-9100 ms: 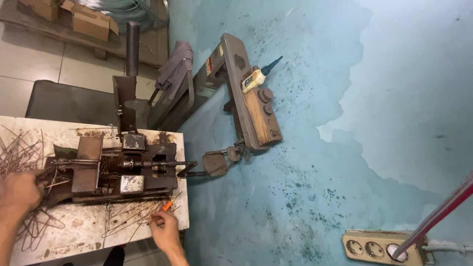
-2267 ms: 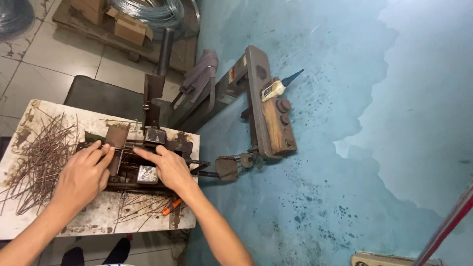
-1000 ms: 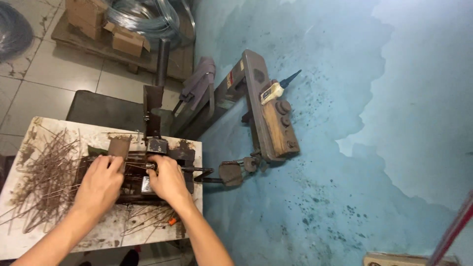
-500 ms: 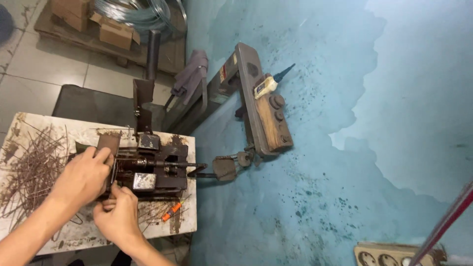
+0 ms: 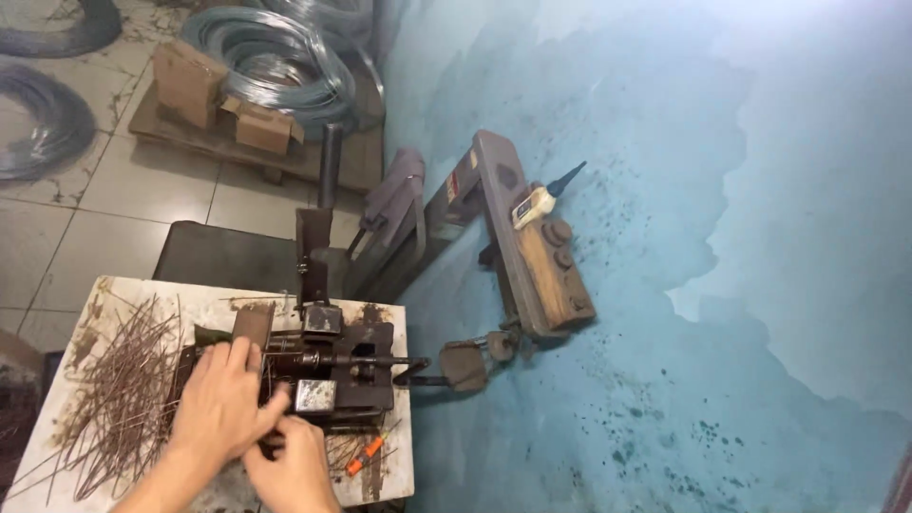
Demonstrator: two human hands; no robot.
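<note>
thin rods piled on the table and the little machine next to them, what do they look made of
The thin rods look like bare steel wire, brown and dull, probably rusted. The small machine under the left hand looks like dark steel or cast iron, unpainted, with rust stains around it. The table top looks white-painted, possibly wood; hard to tell.

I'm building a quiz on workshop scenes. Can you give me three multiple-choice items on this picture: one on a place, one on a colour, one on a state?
1. Where does the pile of wire pieces lie?
A. left of the machine
B. on the floor
C. on the wall

2. What colour is the wall?
A. red
B. blue
C. white

3. How are the hands placed?
A. both in the air
B. both on the machine
C. one on the wall

Answers:
1 A, the pile is on the table left of the machine.
2 B, stained blue paint.
3 B, left hand and right hand rest at its front.
</note>
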